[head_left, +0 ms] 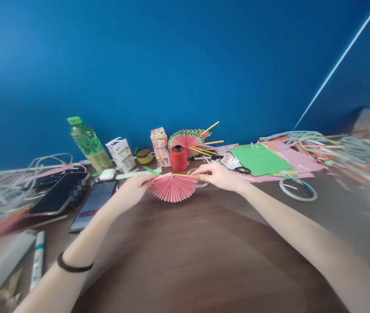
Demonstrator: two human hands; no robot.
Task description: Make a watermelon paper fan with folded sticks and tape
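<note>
A pink pleated paper fan [174, 190] is spread in a half circle over the brown table, its round edge toward me. My left hand [135, 190] is closed on the fan's left end. At the right end, the fingers of my right hand [216, 175] pinch the fan's edge, where a thin yellow stick [182, 175] lies along the straight side. Just behind the fan stands a spool of red thread [178, 159]. Beyond it rests another paper fan [186, 140], pink with a green rim, with yellow sticks.
A green-capped bottle [88, 143], a white carton [121, 155] and a patterned box [160, 147] stand along the blue wall. Phones [93, 204] and a marker [37, 256] lie at left. Green paper [259, 159], a tape roll [298, 190] and several paper strips [321, 150] occupy the right.
</note>
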